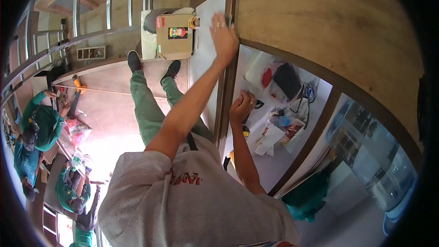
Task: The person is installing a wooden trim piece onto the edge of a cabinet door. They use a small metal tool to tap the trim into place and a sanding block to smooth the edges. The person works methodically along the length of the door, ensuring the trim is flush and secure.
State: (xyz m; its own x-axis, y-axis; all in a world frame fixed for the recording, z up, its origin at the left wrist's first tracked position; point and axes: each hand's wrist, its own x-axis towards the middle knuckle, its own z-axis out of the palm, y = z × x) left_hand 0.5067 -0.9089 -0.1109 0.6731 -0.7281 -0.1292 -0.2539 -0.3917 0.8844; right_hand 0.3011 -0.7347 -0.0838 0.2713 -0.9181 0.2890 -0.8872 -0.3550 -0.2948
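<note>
Head view: left hand point(224, 36) open, fingers spread, palm flat on top edge of tall brown wooden upright panel point(227, 87), gripping nothing. Right hand point(241, 106) curled shut on small dark tool point(256, 104) beside the panel, over white shelf point(279, 164) w/ bags and papers. Cardboard box point(174, 36) on floor nearby.
</note>
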